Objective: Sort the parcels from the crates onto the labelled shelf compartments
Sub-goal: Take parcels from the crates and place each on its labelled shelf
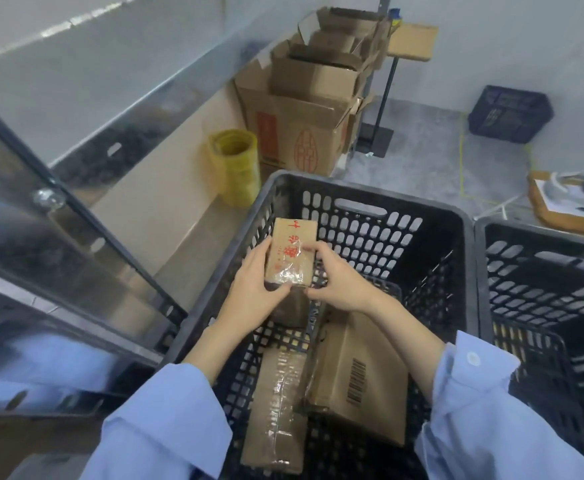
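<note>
- Parcel (pixel 290 252) held over the black crate (pixel 370 188), long axis running near to far.
- Left hand (pixel 256 284) and right hand (pixel 339 285) both clasp its near end; shelf (pixel 76 161) lies left, nearer the left hand.

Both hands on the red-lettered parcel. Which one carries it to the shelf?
Left, likely. The left hand grips the parcel at its left edge and near end, and the metal shelf stands on that side. The right hand only pinches the right edge, farther from the shelf.
</note>
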A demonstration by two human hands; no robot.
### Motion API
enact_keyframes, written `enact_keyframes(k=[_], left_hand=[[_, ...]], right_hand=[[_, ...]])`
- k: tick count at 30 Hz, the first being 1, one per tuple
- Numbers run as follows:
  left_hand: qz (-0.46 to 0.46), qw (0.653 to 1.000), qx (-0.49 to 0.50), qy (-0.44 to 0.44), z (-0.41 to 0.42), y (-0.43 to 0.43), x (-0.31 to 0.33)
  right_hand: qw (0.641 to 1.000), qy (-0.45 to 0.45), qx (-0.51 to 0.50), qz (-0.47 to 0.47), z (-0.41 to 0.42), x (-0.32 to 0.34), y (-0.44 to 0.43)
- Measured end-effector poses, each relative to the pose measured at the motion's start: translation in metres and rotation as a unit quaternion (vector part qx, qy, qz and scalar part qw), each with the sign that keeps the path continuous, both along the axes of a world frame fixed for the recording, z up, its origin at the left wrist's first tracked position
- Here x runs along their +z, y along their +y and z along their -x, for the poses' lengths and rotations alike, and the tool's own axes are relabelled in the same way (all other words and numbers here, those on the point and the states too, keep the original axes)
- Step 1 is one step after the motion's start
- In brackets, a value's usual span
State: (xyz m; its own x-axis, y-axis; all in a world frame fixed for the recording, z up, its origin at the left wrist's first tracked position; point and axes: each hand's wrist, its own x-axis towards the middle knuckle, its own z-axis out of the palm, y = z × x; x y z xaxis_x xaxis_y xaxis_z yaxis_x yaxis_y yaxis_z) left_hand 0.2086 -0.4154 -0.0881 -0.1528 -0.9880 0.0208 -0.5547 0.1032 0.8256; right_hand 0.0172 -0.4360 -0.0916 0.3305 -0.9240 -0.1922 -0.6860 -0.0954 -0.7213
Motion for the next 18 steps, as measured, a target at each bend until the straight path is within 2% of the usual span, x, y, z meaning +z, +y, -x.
enact_keyframes(k=[7, 18], left_hand=[[-0.06, 0.998, 0.003, 0.034, 0.0, 0.001, 0.0], [-0.027, 1.0, 0.004, 0.01, 0.004, 0.013, 0.028]], right_hand=[[1.0, -0.013, -0.006, -0.017, -0.008, -0.001, 0.001], [0.999, -0.043, -0.031, -0.002, 0.002, 0.044, 0.022]])
